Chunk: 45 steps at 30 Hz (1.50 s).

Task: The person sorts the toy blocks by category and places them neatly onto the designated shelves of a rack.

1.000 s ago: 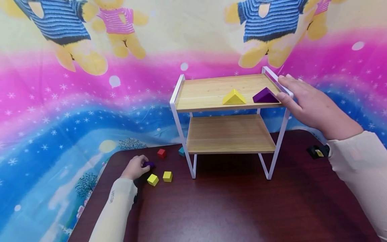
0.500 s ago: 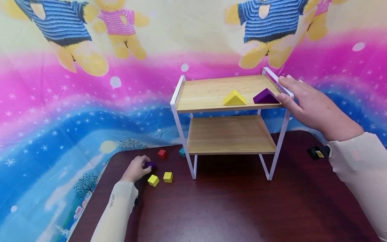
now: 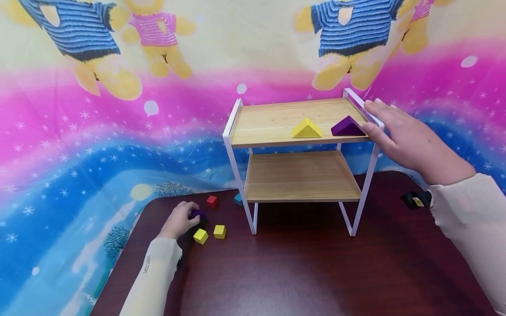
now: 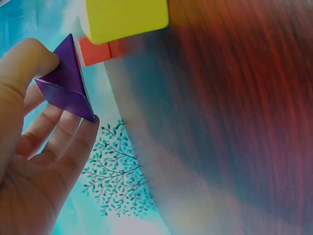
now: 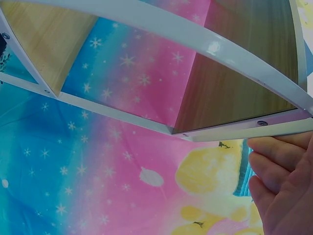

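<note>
At the left of the table, my left hand (image 3: 180, 220) pinches a purple triangular block (image 4: 66, 81) between thumb and fingers. In the head view the fingers partly cover that block. Two yellow cubes (image 3: 200, 236) lie just in front of it, and a red cube (image 3: 212, 201) sits behind. My right hand (image 3: 415, 140) rests on the right top rail of a two-tier wooden shelf (image 3: 272, 118), its fingers straight. Close to the thumb, a second purple triangular block stands on the top board, with a yellow triangular block (image 3: 307, 128) to its left.
The shelf's white metal legs (image 3: 237, 175) stand on the dark red-brown table (image 3: 284, 267). A teal block (image 3: 238, 199) is partly hidden behind the left front leg. A patterned cloth (image 3: 189, 105) hangs close behind the table.
The left hand, with the purple triangular block, has shifted only very slightly to the right. The right hand has stayed on the shelf rail.
</note>
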Tool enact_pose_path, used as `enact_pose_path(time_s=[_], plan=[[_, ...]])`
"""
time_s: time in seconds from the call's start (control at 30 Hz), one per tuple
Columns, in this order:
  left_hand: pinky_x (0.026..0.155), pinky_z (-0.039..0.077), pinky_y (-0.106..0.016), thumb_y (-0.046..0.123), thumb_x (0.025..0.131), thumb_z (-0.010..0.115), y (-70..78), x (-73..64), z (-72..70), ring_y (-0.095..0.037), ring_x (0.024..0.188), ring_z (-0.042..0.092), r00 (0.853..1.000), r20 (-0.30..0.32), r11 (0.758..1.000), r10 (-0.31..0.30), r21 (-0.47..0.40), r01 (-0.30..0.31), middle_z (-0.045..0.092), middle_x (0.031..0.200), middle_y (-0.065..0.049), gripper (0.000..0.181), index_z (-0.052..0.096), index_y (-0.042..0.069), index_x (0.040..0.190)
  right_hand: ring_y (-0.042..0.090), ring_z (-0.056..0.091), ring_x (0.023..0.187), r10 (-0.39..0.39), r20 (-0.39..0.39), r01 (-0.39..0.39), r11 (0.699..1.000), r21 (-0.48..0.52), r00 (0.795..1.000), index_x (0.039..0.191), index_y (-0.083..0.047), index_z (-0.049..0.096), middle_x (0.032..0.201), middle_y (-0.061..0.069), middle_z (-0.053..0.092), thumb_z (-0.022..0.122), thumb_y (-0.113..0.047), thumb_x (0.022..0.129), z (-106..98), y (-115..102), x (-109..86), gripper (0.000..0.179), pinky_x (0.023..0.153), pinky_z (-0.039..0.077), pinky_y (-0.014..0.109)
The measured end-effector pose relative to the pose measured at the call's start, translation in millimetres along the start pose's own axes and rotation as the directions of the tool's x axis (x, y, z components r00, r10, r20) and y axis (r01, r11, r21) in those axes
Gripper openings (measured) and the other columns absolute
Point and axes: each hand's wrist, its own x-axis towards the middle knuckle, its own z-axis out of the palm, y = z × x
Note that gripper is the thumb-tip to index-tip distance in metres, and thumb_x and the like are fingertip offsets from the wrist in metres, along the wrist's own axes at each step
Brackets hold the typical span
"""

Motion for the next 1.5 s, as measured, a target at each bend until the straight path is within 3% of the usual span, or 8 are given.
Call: enact_pose_path(time_s=[0.97, 1.5], plan=[[0.095, 0.053, -0.055, 0.014, 0.093, 0.071, 22.7, -1.1, -18.6, -0.038, 0.104, 0.061, 0.999, -0.043, 0.999, 0.03, -0.015, -0.03, 0.06, 0.118, -0.022, 0.03, 0.067, 0.002, 0.12, 0.048, 0.012, 0.151, -0.006, 0.007, 0.006, 1.0, -0.009, 1.0, 0.164, -0.02, 0.011, 0.167, 0.022, 0.011, 0.041, -0.046, 0.107, -2, 1, 0.7, 0.069, 0.095, 0.032, 0.082], [0.092, 0.055, -0.054, 0.017, 0.093, 0.073, 43.2, -4.4, -36.3, -0.037, 0.105, 0.062, 0.993, -0.086, 0.996, 0.084, -0.008, -0.085, 0.06, 0.119, -0.018, 0.03, 0.068, 0.004, 0.119, 0.048, 0.009, 0.152, -0.052, 0.023, 0.053, 0.998, -0.027, 0.998, 0.163, -0.015, 0.014, 0.167, 0.022, 0.012, 0.04, -0.046, 0.107, -7, 3, 0.9, 0.07, 0.109, 0.02, 0.077]])
